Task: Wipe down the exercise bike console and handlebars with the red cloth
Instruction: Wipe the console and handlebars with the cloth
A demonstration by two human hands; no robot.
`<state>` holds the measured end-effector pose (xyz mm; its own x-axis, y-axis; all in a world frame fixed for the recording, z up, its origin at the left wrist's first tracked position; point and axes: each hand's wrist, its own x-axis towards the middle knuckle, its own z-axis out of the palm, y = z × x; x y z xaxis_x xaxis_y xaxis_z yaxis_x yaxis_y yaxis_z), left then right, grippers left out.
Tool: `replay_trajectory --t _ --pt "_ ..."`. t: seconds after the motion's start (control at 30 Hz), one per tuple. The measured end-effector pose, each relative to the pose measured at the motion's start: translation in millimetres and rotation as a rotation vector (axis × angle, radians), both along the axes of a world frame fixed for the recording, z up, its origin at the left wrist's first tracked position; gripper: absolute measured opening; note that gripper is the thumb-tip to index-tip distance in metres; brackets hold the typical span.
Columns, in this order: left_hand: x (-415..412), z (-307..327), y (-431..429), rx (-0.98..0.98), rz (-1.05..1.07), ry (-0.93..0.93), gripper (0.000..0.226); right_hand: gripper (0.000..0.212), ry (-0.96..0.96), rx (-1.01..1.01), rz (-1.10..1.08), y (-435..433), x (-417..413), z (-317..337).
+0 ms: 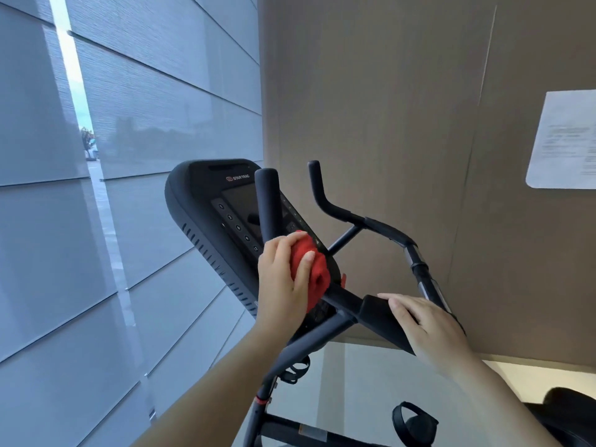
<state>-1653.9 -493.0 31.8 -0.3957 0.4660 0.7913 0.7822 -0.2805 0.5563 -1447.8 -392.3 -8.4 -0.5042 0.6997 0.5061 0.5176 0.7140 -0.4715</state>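
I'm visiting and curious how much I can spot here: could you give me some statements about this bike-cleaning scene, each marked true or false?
1. The left hand holds the red cloth. True.
2. The right hand grips a spray bottle. False: it rests open on the black arm pad, holding nothing.
3. The console bears the name Star Trac. True.
4. The cloth is draped over the far right handlebar. False: it sits at the base of the left upright bar, by the console.
5. A printed sheet hangs on the wall. True.
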Motion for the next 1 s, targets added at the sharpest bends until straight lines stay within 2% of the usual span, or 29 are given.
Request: replay_trajectory --t 0.07,0.1,0.27,0.43,0.8,0.87,0.93,1.0 --pt "5 -17 13 -0.109 0.135 0.252 0.035 0.054 0.001 0.004 -0.008 0 0 -1" --pt "7 -23 16 -0.132 0.176 0.299 0.037 0.054 0.003 0.007 -0.007 0 0 -1" --pt "12 -23 17 -0.147 0.244 0.291 0.042 0.057 0.004 0.023 0.021 2 1 -3" --pt "26 -28 18 -0.123 0.228 0.205 0.031 0.061 0.021 0.066 0.081 6 2 -5" --pt "66 -34 10 -0.101 0.385 0.138 0.029 0.074 -0.011 -0.008 0.305 25 9 -7" --pt "63 -30 10 -0.047 0.455 0.061 0.028 0.073 -0.007 -0.013 0.335 26 9 -7" --pt "60 -25 12 0.006 0.52 -0.13 0.032 0.07 -0.006 0.004 0.346 25 9 -7" --pt "63 -22 20 -0.033 0.486 -0.342 0.045 0.067 -0.011 0.019 0.347 25 10 -8"
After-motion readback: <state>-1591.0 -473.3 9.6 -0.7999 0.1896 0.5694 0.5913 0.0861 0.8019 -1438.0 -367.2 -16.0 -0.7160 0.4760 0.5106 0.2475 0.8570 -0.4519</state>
